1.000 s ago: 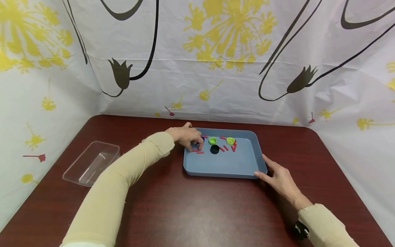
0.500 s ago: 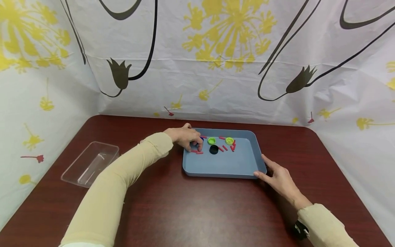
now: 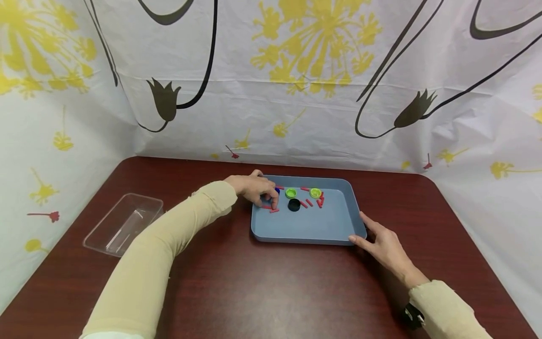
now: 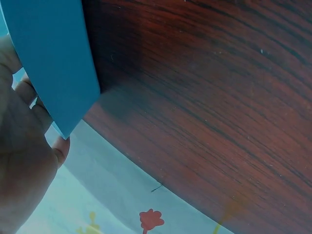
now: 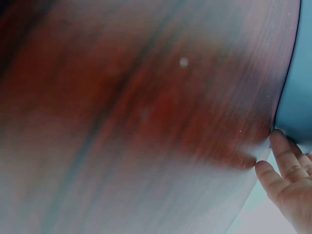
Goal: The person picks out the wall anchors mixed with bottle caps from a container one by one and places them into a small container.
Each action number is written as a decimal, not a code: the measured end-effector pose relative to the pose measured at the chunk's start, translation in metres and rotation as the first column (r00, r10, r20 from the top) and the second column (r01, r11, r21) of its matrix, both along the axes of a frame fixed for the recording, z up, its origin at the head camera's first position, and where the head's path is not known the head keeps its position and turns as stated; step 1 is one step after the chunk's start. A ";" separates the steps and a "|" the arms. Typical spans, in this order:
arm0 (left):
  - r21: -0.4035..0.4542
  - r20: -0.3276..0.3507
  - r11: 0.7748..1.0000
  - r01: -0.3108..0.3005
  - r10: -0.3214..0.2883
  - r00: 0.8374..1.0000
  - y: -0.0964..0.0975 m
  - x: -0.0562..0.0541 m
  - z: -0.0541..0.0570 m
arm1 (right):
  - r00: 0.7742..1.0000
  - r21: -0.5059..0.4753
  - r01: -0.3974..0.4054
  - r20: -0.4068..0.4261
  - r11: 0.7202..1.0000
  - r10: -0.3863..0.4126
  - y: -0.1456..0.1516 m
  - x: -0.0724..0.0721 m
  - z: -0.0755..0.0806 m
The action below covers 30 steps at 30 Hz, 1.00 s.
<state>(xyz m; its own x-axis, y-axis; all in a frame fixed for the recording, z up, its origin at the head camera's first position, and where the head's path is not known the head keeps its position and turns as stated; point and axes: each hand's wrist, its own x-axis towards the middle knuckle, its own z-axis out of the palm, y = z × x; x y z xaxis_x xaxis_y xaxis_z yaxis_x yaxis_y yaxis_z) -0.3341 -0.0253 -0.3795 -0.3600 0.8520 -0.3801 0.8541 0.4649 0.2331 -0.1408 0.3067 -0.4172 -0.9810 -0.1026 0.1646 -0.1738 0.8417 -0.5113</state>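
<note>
My left hand [image 3: 257,189] reaches over the left wall of a blue-grey tray [image 3: 305,230], its bent fingertips down at two short red sticks [image 3: 274,211]. I cannot tell whether it pinches one. Under that hand a blue cap [image 3: 277,190] is mostly hidden. A green cap [image 3: 290,193], a yellow cap [image 3: 315,193] and a black cap [image 3: 294,205] sit in the tray, with several more red sticks [image 3: 309,203] around them. The left wrist view shows the tray's outer wall [image 4: 58,58] beside the palm. My right hand [image 3: 383,242] holds the tray's near right corner, thumb on the front rim.
A clear plastic container [image 3: 127,223] stands on the dark red wooden table [image 3: 271,292] at the left, partly behind the left sleeve [image 3: 165,245]. A white patterned sheet [image 3: 271,141] hangs behind and at both sides of the table.
The front red stick by the left fingertips has turned slightly, its right end now higher. The left hand has barely shifted; the right hand and tray stay in place.
</note>
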 end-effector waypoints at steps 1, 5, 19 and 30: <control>0.001 0.000 1.000 0.000 0.000 1.000 0.000 0.000 0.000 | 1.000 0.000 0.001 0.000 1.000 -0.001 0.000 0.000 0.000; 0.003 -0.005 1.000 0.000 0.000 1.000 0.001 0.000 -0.001 | 1.000 0.002 0.001 0.002 1.000 -0.001 0.001 0.000 0.000; -0.010 0.020 1.000 -0.025 0.025 0.999 0.001 0.000 -0.002 | 1.000 0.007 0.000 -0.007 1.000 0.001 0.000 0.000 -0.001; 0.009 0.011 0.997 -0.075 0.075 0.997 0.001 -0.002 -0.003 | 1.000 -0.005 0.001 -0.018 1.000 -0.001 0.000 0.000 -0.001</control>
